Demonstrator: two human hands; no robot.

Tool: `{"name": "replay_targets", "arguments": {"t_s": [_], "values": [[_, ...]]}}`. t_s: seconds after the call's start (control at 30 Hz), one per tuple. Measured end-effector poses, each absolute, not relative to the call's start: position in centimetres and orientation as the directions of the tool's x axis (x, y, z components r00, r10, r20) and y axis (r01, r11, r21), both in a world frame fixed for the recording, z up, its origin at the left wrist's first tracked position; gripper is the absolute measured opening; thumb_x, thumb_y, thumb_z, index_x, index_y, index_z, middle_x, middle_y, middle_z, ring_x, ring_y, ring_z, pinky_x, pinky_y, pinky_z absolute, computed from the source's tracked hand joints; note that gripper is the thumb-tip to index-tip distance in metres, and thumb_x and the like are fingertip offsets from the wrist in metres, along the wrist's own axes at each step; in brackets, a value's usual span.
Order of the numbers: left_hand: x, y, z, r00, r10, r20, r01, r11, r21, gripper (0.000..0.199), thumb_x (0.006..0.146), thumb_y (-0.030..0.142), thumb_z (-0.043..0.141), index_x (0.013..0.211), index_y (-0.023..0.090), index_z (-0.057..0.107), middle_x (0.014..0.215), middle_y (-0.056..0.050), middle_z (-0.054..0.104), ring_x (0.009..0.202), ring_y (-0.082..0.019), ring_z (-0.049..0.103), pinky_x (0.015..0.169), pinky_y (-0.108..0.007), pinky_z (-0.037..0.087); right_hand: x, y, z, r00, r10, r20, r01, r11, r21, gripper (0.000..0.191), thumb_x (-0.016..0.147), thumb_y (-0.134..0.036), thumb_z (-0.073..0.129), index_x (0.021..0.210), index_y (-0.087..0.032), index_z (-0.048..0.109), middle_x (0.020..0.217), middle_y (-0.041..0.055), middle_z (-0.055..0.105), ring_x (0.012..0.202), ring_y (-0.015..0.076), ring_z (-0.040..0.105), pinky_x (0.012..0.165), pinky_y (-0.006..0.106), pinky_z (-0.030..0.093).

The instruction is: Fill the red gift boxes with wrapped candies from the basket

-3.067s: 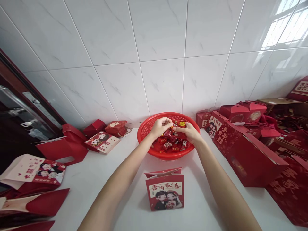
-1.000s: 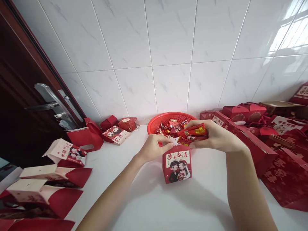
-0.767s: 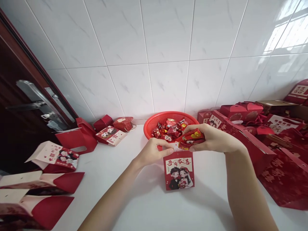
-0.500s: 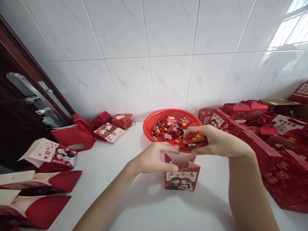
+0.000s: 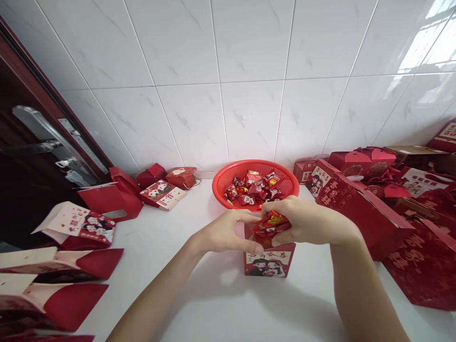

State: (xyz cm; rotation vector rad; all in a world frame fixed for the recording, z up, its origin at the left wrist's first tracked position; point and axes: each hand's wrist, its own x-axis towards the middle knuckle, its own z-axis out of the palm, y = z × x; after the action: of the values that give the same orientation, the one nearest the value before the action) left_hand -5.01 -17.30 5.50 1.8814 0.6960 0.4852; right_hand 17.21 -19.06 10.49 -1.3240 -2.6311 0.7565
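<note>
A small red gift box (image 5: 269, 264) with a cartoon bride and groom stands upright on the white tabletop, its top open. Against its left upper edge is my left hand (image 5: 224, 232), thumb on the near side and fingers behind, steadying it. My right hand (image 5: 302, 221) pinches several red-wrapped candies (image 5: 270, 226) right at the box mouth, partly inside the rim. The inside of the box is mostly hidden by the hands and candies. Just behind, a red plastic basket (image 5: 218, 183) holds more wrapped candies (image 5: 254, 189).
Open red boxes (image 5: 85, 301) line the left side, with a small cartoon-printed box (image 5: 163, 194) farther back. Red gift bags and boxes (image 5: 363, 216) crowd the right. A tiled wall (image 5: 249, 123) rises behind; a dark door (image 5: 21, 190) with a metal handle is at left.
My right hand has moved down and left, bringing the candies from above the box into its opening. My left hand stays at the box's edge.
</note>
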Motion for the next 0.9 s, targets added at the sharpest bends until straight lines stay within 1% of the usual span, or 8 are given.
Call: {"name": "replay_targets", "arguments": {"t_s": [0.13, 0.33, 0.43, 0.53, 0.63, 0.73, 0.8, 0.9], "values": [[-5.0, -17.2, 5.5, 0.754, 0.656, 0.023, 0.235, -0.302, 0.924, 0.046, 0.074, 0.029, 0.086, 0.119, 0.026, 0.078, 0.127, -0.004, 0.073, 0.124, -0.03, 0.063, 0.108, -0.038, 0.047, 17.4, -19.1, 10.4, -0.617, 0.779, -0.113, 0.719, 0.498, -0.485, 0.016, 0.081, -0.023, 0.073, 0.088, -0.022, 0.058, 0.075, -0.0026, 0.063, 0.064, 0.0132, 0.053, 0.053, 0.025, 0.029], [-5.1, -17.2, 5.4, 0.766, 0.643, 0.019, 0.228, -0.298, 0.927, 0.031, 0.075, 0.029, 0.085, 0.106, 0.023, 0.081, 0.117, -0.002, 0.076, 0.116, -0.027, 0.066, 0.104, -0.036, 0.049, 17.2, -19.3, 10.4, -0.607, 0.793, -0.052, 0.699, 0.502, -0.509, 0.016, 0.081, -0.025, 0.072, 0.088, -0.022, 0.058, 0.073, -0.0032, 0.063, 0.062, 0.0133, 0.053, 0.052, 0.025, 0.03], [-5.1, -17.2, 5.4, 0.757, 0.654, -0.002, 0.249, -0.286, 0.925, 0.034, 0.074, 0.03, 0.086, 0.108, 0.024, 0.08, 0.114, -0.001, 0.077, 0.113, -0.026, 0.067, 0.102, -0.036, 0.05, 17.1, -19.4, 10.6, -0.623, 0.78, -0.047, 0.682, 0.513, -0.522, 0.019, 0.081, -0.028, 0.074, 0.092, -0.022, 0.06, 0.071, -0.0033, 0.064, 0.06, 0.0135, 0.053, 0.051, 0.025, 0.032], [-5.1, -17.2, 5.4, 0.743, 0.668, -0.028, 0.275, -0.268, 0.923, 0.045, 0.074, 0.033, 0.087, 0.117, 0.027, 0.078, 0.126, -0.002, 0.074, 0.118, -0.028, 0.066, 0.106, -0.039, 0.049, 17.4, -19.6, 10.8, -0.612, 0.79, 0.036, 0.666, 0.539, -0.516, 0.026, 0.081, -0.036, 0.076, 0.098, -0.022, 0.062, 0.07, -0.0026, 0.063, 0.061, 0.0154, 0.056, 0.054, 0.026, 0.037], [-5.2, -17.1, 5.3, 0.712, 0.698, -0.078, 0.347, -0.252, 0.904, 0.059, 0.071, 0.036, 0.089, 0.127, 0.03, 0.074, 0.141, -0.004, 0.066, 0.135, -0.031, 0.056, 0.117, -0.044, 0.04, 18.1, -19.8, 11.1, -0.56, 0.801, 0.21, 0.582, 0.561, -0.589, 0.027, 0.086, -0.04, 0.072, 0.104, -0.022, 0.061, 0.089, 0.0026, 0.069, 0.076, 0.0191, 0.064, 0.064, 0.029, 0.047], [-5.3, -17.0, 5.2, 0.682, 0.723, -0.106, 0.397, -0.244, 0.885, 0.067, 0.067, 0.039, 0.091, 0.131, 0.03, 0.071, 0.145, -0.005, 0.063, 0.143, -0.034, 0.048, 0.121, -0.048, 0.034, 18.6, -19.9, 11.1, -0.522, 0.786, 0.332, 0.444, 0.583, -0.681, 0.022, 0.091, -0.035, 0.063, 0.108, -0.023, 0.056, 0.108, 0.0057, 0.068, 0.091, 0.0208, 0.066, 0.071, 0.03, 0.051], [-5.3, -16.9, 5.2, 0.686, 0.722, -0.096, 0.393, -0.256, 0.883, 0.064, 0.067, 0.041, 0.09, 0.128, 0.029, 0.073, 0.14, -0.006, 0.067, 0.14, -0.035, 0.051, 0.118, -0.048, 0.038, 18.6, -19.8, 11.0, -0.56, 0.765, 0.317, 0.369, 0.574, -0.731, 0.015, 0.095, -0.03, 0.055, 0.108, -0.023, 0.053, 0.102, 0.0048, 0.067, 0.085, 0.0188, 0.064, 0.067, 0.028, 0.051], [-5.3, -17.0, 5.2, 0.721, 0.692, -0.041, 0.321, -0.281, 0.904, 0.048, 0.071, 0.04, 0.089, 0.115, 0.026, 0.077, 0.124, -0.003, 0.074, 0.125, -0.031, 0.062, 0.108, -0.041, 0.047, 18.2, -19.4, 10.7, -0.708, 0.677, 0.202, 0.335, 0.573, -0.748, 0.011, 0.095, -0.023, 0.051, 0.106, -0.021, 0.053, 0.09, 0.0022, 0.064, 0.074, 0.015, 0.06, 0.061, 0.025, 0.047]]}}
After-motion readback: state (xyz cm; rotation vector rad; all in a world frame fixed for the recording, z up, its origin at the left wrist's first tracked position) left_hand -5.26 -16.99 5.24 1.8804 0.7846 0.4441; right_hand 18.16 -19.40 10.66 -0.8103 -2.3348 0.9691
